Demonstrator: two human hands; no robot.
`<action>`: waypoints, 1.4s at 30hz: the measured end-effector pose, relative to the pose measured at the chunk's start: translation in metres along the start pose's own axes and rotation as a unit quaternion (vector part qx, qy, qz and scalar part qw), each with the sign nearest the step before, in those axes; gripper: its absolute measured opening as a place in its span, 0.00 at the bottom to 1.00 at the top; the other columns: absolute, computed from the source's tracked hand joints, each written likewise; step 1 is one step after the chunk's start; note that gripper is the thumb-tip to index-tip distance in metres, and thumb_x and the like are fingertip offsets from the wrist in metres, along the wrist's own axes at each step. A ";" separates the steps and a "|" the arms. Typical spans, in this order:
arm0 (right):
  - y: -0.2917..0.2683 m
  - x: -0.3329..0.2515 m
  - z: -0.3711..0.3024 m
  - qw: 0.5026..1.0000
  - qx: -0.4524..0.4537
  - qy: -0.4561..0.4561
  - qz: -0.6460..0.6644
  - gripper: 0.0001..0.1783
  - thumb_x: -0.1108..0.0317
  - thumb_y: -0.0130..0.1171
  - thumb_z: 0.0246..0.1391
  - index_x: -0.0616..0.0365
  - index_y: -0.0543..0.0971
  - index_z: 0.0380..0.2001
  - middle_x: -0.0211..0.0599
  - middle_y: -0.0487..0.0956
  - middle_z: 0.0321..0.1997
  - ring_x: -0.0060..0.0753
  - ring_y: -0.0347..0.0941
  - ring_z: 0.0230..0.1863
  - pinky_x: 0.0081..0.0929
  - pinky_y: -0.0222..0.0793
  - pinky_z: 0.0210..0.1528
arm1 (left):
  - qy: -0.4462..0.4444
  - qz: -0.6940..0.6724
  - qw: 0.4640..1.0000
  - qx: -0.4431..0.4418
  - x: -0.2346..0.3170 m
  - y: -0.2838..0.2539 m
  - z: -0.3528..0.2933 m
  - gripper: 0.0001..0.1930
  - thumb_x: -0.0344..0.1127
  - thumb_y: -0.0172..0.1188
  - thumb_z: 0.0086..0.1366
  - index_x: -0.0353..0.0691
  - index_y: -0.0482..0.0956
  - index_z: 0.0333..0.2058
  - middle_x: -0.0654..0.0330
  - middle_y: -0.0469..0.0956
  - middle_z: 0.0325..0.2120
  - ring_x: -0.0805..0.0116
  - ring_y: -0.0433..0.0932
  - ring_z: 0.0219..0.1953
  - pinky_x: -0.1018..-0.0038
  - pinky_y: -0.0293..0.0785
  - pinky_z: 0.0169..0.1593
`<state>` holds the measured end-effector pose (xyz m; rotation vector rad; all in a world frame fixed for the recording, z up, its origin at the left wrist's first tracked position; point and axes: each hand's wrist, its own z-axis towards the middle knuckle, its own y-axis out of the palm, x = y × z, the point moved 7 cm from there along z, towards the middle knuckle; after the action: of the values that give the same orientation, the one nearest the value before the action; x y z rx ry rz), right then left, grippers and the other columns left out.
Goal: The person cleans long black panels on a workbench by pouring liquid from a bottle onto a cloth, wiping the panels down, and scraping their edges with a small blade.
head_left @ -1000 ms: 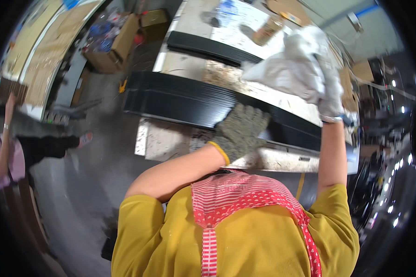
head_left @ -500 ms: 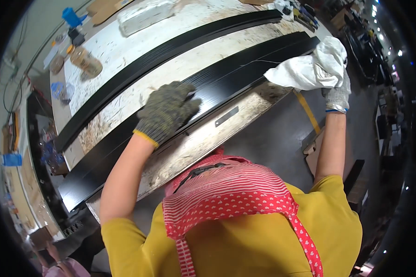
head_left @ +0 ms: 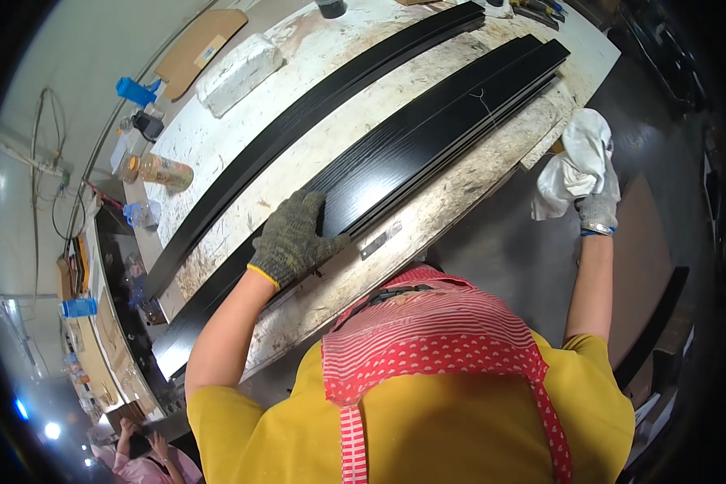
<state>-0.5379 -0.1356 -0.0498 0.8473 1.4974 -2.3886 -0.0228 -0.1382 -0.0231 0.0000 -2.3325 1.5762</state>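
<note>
My left hand (head_left: 293, 238), in a dark grey-green knit glove, lies on a stack of long black boards (head_left: 395, 149) with visible grain. Its fingers rest over the top face, and the thumb is apart at the near edge. Off the right side of the worktable, my right hand (head_left: 601, 198) wears a light grey glove and is closed on a white cloth (head_left: 581, 157), which hangs bunched and apart from the boards. A thin light strand (head_left: 482, 98) lies across the stack toward its right end.
Farther back, another long black strip (head_left: 298, 121) lies on the stained white worktable (head_left: 532, 121). A white wrapped block (head_left: 238, 73), a bottle (head_left: 165, 172) and a blue-topped item (head_left: 137, 90) stand beyond. A small metal plate (head_left: 381, 240) lies near the front edge. Another person's hands (head_left: 141, 440) show lower left.
My right hand and the cloth have come off the boards' right end and moved down beside the table. My left hand stays on the boards while the view has shifted.
</note>
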 end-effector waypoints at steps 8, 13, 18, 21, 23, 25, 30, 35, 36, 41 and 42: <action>0.059 -0.001 0.018 0.748 -0.022 0.205 0.631 0.21 0.63 0.44 0.67 0.66 0.70 0.56 0.41 0.76 0.54 0.35 0.74 0.53 0.29 0.70 0.55 | 0.003 0.016 0.999 0.029 0.005 -0.019 -0.007 0.39 0.54 0.68 0.51 0.33 0.69 0.55 0.44 0.73 0.49 0.50 0.74 0.51 0.62 0.69 0.56; 0.067 -0.037 0.011 0.716 -0.002 0.230 0.660 0.19 0.62 0.55 0.62 0.64 0.74 0.51 0.37 0.78 0.46 0.27 0.76 0.44 0.25 0.73 0.47 | 0.028 -0.093 0.994 0.056 -0.029 -0.063 0.007 0.39 0.47 0.73 0.48 0.33 0.70 0.56 0.46 0.74 0.51 0.56 0.73 0.55 0.66 0.66 0.61; 0.025 -0.050 0.021 0.748 0.034 0.193 0.634 0.21 0.59 0.53 0.62 0.62 0.73 0.52 0.37 0.78 0.48 0.26 0.76 0.43 0.24 0.75 0.46 | -0.028 -0.151 0.988 0.004 -0.080 -0.087 0.035 0.40 0.46 0.72 0.52 0.31 0.67 0.59 0.46 0.73 0.53 0.60 0.71 0.56 0.69 0.63 0.63; -0.016 0.000 0.026 0.755 0.121 0.191 0.616 0.21 0.59 0.52 0.63 0.62 0.72 0.54 0.38 0.77 0.50 0.30 0.76 0.46 0.26 0.75 0.49 | 0.005 -0.144 0.989 0.021 -0.112 -0.090 0.051 0.40 0.49 0.71 0.52 0.30 0.68 0.58 0.45 0.75 0.51 0.58 0.74 0.54 0.68 0.66 0.60; -0.029 0.053 0.028 0.743 0.129 0.221 0.619 0.24 0.60 0.45 0.66 0.64 0.67 0.59 0.45 0.74 0.57 0.38 0.73 0.55 0.33 0.70 0.59 | 0.006 -0.178 0.984 0.006 -0.119 -0.087 0.063 0.38 0.49 0.69 0.54 0.30 0.68 0.58 0.44 0.74 0.52 0.57 0.72 0.56 0.68 0.64 0.62; -0.022 0.073 0.025 0.718 0.109 0.217 0.653 0.24 0.62 0.43 0.67 0.64 0.66 0.60 0.44 0.74 0.58 0.40 0.73 0.56 0.35 0.70 0.59 | 0.007 -0.206 0.978 0.005 -0.131 -0.085 0.071 0.38 0.48 0.69 0.54 0.30 0.68 0.58 0.44 0.73 0.53 0.56 0.71 0.57 0.67 0.63 0.62; 0.020 0.063 0.012 0.660 0.098 0.238 0.706 0.22 0.63 0.48 0.65 0.65 0.70 0.57 0.43 0.76 0.55 0.35 0.74 0.53 0.31 0.70 0.57 | -0.007 -0.174 0.984 0.040 -0.157 -0.085 0.093 0.42 0.53 0.69 0.52 0.29 0.67 0.59 0.42 0.73 0.53 0.53 0.71 0.57 0.65 0.63 0.62; 0.008 0.035 0.026 0.732 0.114 0.224 0.633 0.21 0.64 0.48 0.65 0.64 0.71 0.56 0.41 0.77 0.53 0.33 0.75 0.51 0.30 0.71 0.55 | -0.027 -0.111 0.991 0.069 -0.172 -0.080 0.110 0.43 0.54 0.69 0.50 0.29 0.67 0.58 0.39 0.73 0.52 0.49 0.72 0.56 0.65 0.65 0.61; 0.006 0.030 0.027 0.737 0.107 0.216 0.632 0.21 0.64 0.49 0.65 0.64 0.70 0.56 0.41 0.77 0.53 0.33 0.75 0.51 0.30 0.72 0.55 | -0.026 -0.105 0.992 0.072 -0.175 -0.077 0.112 0.43 0.55 0.69 0.50 0.29 0.68 0.58 0.40 0.73 0.52 0.50 0.73 0.55 0.66 0.66 0.60; 0.016 0.027 0.028 0.769 0.091 0.245 0.583 0.19 0.65 0.51 0.64 0.64 0.72 0.54 0.39 0.79 0.48 0.29 0.77 0.45 0.28 0.74 0.48 | -0.019 -0.079 0.994 0.078 -0.184 -0.058 0.121 0.42 0.55 0.68 0.51 0.29 0.69 0.57 0.41 0.74 0.52 0.50 0.74 0.54 0.65 0.67 0.60; 0.023 0.036 0.029 0.776 0.091 0.234 0.579 0.23 0.60 0.55 0.61 0.64 0.71 0.54 0.37 0.78 0.45 0.28 0.76 0.41 0.25 0.73 0.44 | -0.024 -0.079 0.993 0.088 -0.183 -0.057 0.122 0.41 0.55 0.68 0.51 0.30 0.69 0.57 0.41 0.73 0.52 0.51 0.74 0.54 0.64 0.67 0.60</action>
<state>-0.5678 -0.1671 -0.0780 1.8045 0.4459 -1.3882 0.1281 -0.3034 -0.0613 0.2588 -2.1608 1.7124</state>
